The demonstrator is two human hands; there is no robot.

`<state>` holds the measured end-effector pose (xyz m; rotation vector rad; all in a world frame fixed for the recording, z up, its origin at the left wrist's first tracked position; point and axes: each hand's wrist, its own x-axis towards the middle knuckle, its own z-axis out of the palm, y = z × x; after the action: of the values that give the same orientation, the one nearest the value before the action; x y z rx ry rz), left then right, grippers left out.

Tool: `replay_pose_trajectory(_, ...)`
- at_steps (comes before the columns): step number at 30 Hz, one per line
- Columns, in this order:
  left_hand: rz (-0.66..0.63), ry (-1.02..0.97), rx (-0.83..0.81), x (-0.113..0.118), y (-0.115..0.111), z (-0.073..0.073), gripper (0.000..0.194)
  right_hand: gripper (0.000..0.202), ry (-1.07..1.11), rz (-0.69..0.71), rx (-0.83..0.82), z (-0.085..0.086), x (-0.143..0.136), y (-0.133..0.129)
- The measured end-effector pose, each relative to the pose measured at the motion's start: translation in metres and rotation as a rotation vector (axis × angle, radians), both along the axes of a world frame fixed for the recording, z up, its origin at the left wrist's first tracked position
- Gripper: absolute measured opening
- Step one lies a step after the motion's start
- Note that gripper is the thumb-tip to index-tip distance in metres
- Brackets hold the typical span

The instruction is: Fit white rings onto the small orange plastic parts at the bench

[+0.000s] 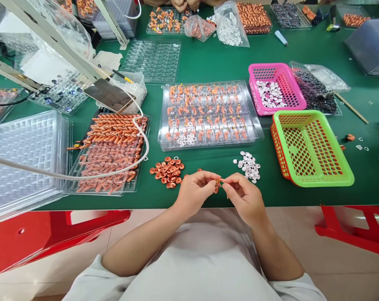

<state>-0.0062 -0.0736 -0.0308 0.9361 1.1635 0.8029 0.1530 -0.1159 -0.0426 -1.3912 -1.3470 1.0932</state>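
Observation:
My left hand (197, 190) and my right hand (244, 196) meet near the table's front edge. The left fingers pinch a small orange piece (217, 184), and the right fingertips close on its right end. A pile of orange discs (169, 171) lies left of my hands, a pile of white discs (249, 166) to the right. Beyond them, a clear tray (205, 113) holds rows of curved orange parts, with white rings (187, 136) at its lower left.
A green basket (346, 171) and a pink basket (255, 98) stand to the right. Left are a tray of orange parts (109, 167), stacked clear trays (26, 154) and a phone (109, 95) under a white cable (147, 146). Another person's hands (185, 4) show at the far side.

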Motion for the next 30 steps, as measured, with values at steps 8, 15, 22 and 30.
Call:
replay_pose_trajectory(8,0.053,-0.032,0.008,0.005,0.001,0.008,0.010,0.021,-0.124,-0.084,0.112,-0.003,-0.018,-0.015)
replay_pose_trajectory(15,0.074,-0.040,0.040,0.015,-0.005,0.006,0.015,0.018,-0.418,-0.215,0.392,-0.017,-0.026,-0.013)
replay_pose_trajectory(22,0.115,-0.020,0.058,0.018,-0.007,0.003,0.014,0.030,-0.533,-0.247,0.482,-0.020,-0.023,-0.011)
replay_pose_trajectory(30,0.137,-0.047,0.016,0.022,-0.007,-0.001,0.015,0.034,-0.620,-0.283,0.587,-0.030,-0.016,-0.006)
